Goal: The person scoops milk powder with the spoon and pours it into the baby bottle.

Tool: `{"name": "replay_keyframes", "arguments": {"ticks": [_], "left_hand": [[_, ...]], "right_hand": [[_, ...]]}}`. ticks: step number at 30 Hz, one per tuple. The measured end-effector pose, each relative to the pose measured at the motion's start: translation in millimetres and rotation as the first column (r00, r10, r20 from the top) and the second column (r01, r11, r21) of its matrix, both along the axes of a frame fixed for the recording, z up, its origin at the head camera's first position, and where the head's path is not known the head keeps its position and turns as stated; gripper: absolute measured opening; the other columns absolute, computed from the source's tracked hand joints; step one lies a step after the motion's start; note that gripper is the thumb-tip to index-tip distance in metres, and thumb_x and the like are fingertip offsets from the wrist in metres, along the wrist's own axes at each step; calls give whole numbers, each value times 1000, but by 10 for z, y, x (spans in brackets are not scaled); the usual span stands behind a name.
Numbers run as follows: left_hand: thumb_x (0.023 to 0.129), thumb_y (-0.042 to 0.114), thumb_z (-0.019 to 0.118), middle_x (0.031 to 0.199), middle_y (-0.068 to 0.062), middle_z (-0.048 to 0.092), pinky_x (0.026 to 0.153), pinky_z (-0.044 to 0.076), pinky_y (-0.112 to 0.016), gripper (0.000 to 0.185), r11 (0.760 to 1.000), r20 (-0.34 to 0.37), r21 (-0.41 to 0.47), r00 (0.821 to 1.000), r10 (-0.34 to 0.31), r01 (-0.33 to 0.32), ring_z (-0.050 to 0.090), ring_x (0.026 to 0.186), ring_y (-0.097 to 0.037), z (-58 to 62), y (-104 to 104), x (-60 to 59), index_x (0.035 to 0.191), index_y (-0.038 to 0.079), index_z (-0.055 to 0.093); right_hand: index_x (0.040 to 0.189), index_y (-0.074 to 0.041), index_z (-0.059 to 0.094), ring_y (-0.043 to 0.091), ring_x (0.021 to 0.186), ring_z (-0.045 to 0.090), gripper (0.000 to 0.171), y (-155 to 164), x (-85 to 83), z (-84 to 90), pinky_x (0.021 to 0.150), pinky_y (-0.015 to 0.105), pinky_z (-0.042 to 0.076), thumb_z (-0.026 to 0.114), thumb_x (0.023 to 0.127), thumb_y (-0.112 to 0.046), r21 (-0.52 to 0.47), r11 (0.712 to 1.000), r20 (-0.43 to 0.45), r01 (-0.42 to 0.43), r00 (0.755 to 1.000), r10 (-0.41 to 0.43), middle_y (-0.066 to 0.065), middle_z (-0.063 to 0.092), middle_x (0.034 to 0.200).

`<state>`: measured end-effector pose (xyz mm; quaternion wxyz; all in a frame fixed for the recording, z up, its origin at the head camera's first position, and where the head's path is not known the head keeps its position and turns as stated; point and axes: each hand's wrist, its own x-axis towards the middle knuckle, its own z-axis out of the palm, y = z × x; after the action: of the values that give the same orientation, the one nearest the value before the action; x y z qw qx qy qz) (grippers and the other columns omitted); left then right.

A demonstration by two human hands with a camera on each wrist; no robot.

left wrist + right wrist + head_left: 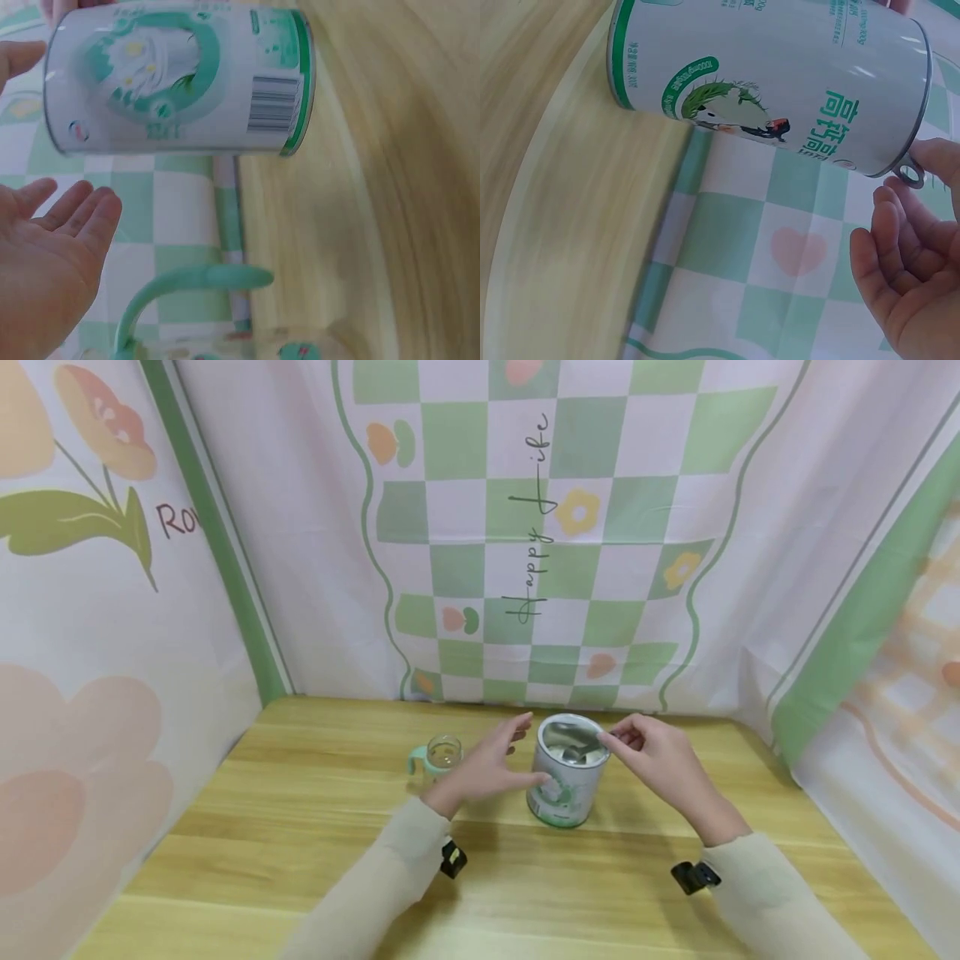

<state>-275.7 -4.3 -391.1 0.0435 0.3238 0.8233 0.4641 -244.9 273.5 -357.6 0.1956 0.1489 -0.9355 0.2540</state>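
Left hand [487, 770] spreads wide at the can's [564, 795] nine o'clock; right hand [660, 764] pinches a spoon [573, 755] at three. Only the right wrist view shows a metal ring [910, 185].

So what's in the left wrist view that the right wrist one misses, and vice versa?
Left wrist only: barcode on the can; green cup handle.
Right wrist only: ring-shaped end of the spoon at the right hand's fingers; pink heart on the cloth.
Both: can, checkered cloth, wooden table.
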Motion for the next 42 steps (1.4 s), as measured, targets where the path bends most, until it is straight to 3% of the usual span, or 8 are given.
{"name": "replay_keyframes", "arguments": {"ticks": [5, 10, 16, 19, 26, 35, 42], "left_hand": [[80, 48, 83, 160, -5, 29, 111, 34, -51, 111, 999, 36, 20, 999, 29, -29, 33, 143, -25, -63, 139, -4, 162, 18, 14], [75, 53, 86, 163, 1, 23, 111, 32, -54, 117, 994, 118, 71, 990, 72, -80, 29, 145, -23, -148, 264, -28, 162, 28, 11], [72, 46, 90, 162, 2, 26, 112, 28, -55, 120, 981, 238, 165, 970, 58, -99, 27, 145, -23, -210, 374, -58, 162, 28, 12], [72, 43, 91, 158, 1, 31, 112, 30, -52, 121, 976, 272, 197, 961, 39, -95, 34, 141, -23, -207, 412, -74, 162, 28, 12], [74, 39, 90, 145, 6, 45, 109, 36, -46, 116, 965, 290, 242, 957, 23, -97, 48, 129, -17, -193, 486, -101, 161, 29, 14], [76, 34, 90, 146, 3, 45, 107, 38, -42, 110, 953, 292, 282, 956, 28, -113, 48, 130, -18, -220, 560, -98, 160, 25, 20], [79, 28, 89, 145, 0, 46, 103, 42, -37, 105, 940, 303, 327, 953, -12, -92, 51, 127, -18, -265, 578, -93, 159, 20, 21]], "right_hand": [[92, -9, 70, 14, 70, 58, 25, -23, 4, 30, 61, 31, 50, 69, 97, -34, 2, 1000, 10, 6, 1000, -6, -1, 64, 79], [92, -7, 69, 15, 70, 58, 19, -70, 30, 82, 60, 31, 49, 69, 96, -26, -10, 1000, 44, 7, 999, -6, 0, 64, 80], [92, -6, 70, 16, 72, 61, 16, -101, 26, 119, 62, 32, 52, 70, 96, -21, -21, 1000, 71, 11, 997, -9, 2, 66, 81], [92, -5, 71, 16, 72, 62, 17, -103, 18, 133, 62, 33, 52, 70, 95, -22, -26, 1000, 75, 9, 997, -7, 2, 67, 81], [91, -6, 72, 15, 69, 62, 19, -114, 25, 142, 60, 33, 52, 70, 96, -24, -32, 999, 47, 21, 999, -19, 2, 68, 79], [89, -6, 69, 15, 65, 61, 12, -191, -7, 91, 55, 32, 51, 71, 95, -16, -4, 1000, -70, -3, 998, 3, 2, 67, 76], [89, -4, 68, 18, 67, 65, 9, -277, -38, 78, 58, 37, 56, 71, 94, -12, 62, 997, -111, -36, 993, 43, 4, 68, 78]]}}
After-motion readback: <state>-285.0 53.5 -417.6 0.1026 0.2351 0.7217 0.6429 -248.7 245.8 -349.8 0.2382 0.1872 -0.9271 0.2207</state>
